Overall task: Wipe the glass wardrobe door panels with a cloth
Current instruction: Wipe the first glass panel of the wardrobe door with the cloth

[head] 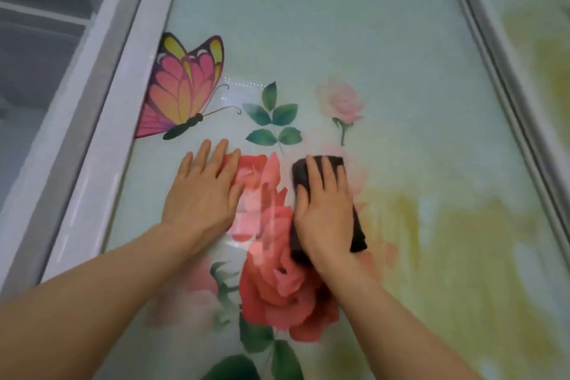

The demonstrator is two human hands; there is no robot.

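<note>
Flat-fingered, the right hand (pixel 327 210) presses a dark cloth (pixel 320 194) mid-panel on the glass door panel (pixel 308 25), left hand (pixel 205 191) splayed bare at its 9 o'clock; wiping looks midway, neighbouring panel (pixel 536 55) at 2 o'clock probably undone.

light: soft, even, moderately bright; no hard shadows | glare: pale sheen on the glossy flower-printed glass door panel (pixel 308 25) beside the pink-and-yellow butterfly sticker (pixel 182 89) | focus: generally soft; right side smeared | distortion: wide-angle, grey metal door frame (pixel 101 95) slants
</note>
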